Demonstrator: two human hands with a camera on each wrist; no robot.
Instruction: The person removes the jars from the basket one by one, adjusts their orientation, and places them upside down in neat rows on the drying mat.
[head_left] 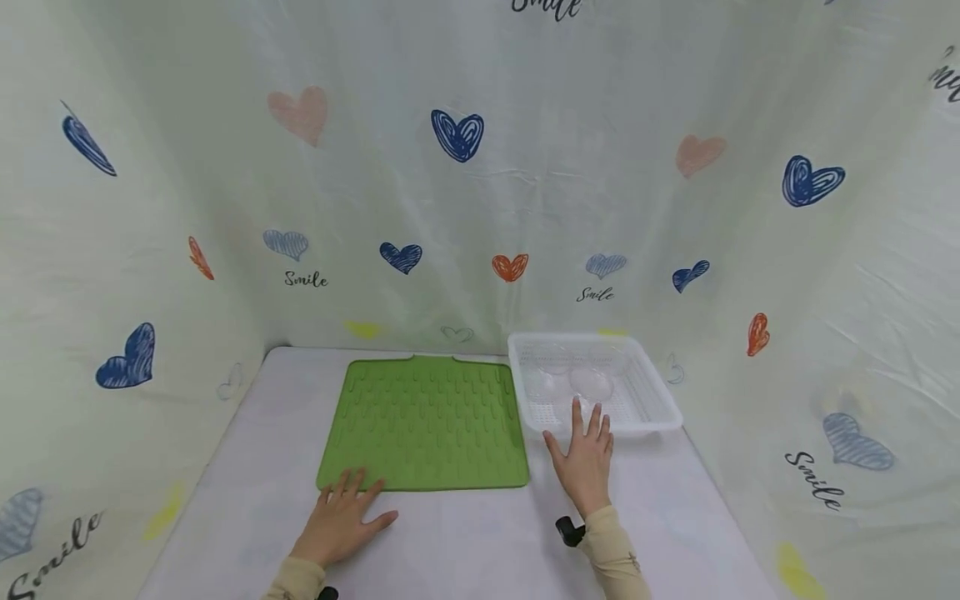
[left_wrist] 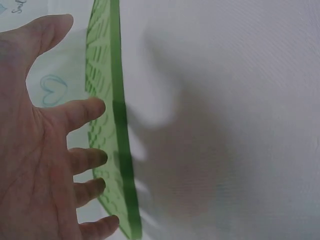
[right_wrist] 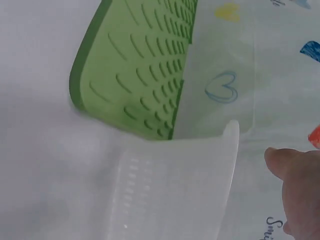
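Note:
A green silicone mat (head_left: 427, 425) with rows of raised ridges lies on the table. My left hand (head_left: 341, 517) is at its near left corner, fingers spread and straight; in the left wrist view the fingertips (left_wrist: 90, 107) appear beside the mat's edge (left_wrist: 122, 150), and I cannot tell whether they touch. Right of the mat stands a white perforated plastic basket (head_left: 660, 400). Several clear round objects (head_left: 591, 385) sit in it, their kind too faint to tell. Over its near rim my right hand (head_left: 587, 471) spreads its fingers, holding nothing. Only part of that hand shows in the right wrist view.
The table (head_left: 450, 542) has a white cover. A pale curtain (head_left: 450, 200) printed with hearts and "Smile" hangs behind it and on both sides. Each wrist bears a small black camera, the right one (head_left: 570, 531) being plainer to see.

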